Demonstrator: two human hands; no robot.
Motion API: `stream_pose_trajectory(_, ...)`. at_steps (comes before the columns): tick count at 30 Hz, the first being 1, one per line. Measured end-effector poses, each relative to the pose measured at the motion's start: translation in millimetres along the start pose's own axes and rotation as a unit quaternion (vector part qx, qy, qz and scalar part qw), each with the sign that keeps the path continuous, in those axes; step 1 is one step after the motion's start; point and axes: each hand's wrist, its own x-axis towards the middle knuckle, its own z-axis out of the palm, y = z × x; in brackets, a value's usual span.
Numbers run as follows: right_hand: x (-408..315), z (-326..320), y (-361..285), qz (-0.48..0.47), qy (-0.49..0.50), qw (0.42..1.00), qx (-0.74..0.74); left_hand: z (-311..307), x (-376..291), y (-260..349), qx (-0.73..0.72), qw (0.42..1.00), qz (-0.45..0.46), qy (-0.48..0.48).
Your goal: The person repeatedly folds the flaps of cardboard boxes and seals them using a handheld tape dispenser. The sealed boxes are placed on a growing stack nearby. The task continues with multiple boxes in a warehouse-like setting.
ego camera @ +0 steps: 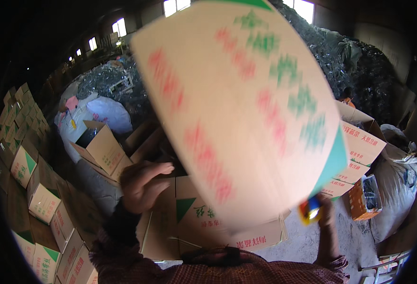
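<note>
A large cardboard box, with red and green printing and green corners, is tilted up before me and blurred. My left hand is beside its lower left edge, fingers curved and apart, with nothing in it. At the box's lower right corner, my right hand grips a yellow, red and blue tape dispenser, partly blurred. Whether that hand also touches the box, I cannot tell. Beneath lie flat cardboard cartons, partly hidden by the raised box.
Stacked cartons line the left side; more filled cartons rise at right. An open carton stands beyond my left hand. White sacks and an orange box sit at right. A dark heap fills the back, near a partly hidden person.
</note>
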Motion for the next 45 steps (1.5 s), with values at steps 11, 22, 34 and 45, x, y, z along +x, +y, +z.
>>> stream_pose_trajectory(11,-53,27,76,0.133,0.115,0.976,0.13,222,-206,-223,-0.055,0.903,-0.202,-0.376)
stream_pose_trajectory(22,-188,66,99,0.355,0.185,0.911,-0.097,362,-212,-389,0.227,0.771,-0.302,-0.513)
stream_pose_trajectory(34,-131,51,57,0.085,0.291,0.95,-0.072,218,-92,-306,0.02,0.884,-0.28,-0.374)
stream_pose_trajectory(45,-60,90,-47,-0.128,0.077,0.987,0.052,76,-43,-134,-0.094,0.906,-0.255,-0.325)
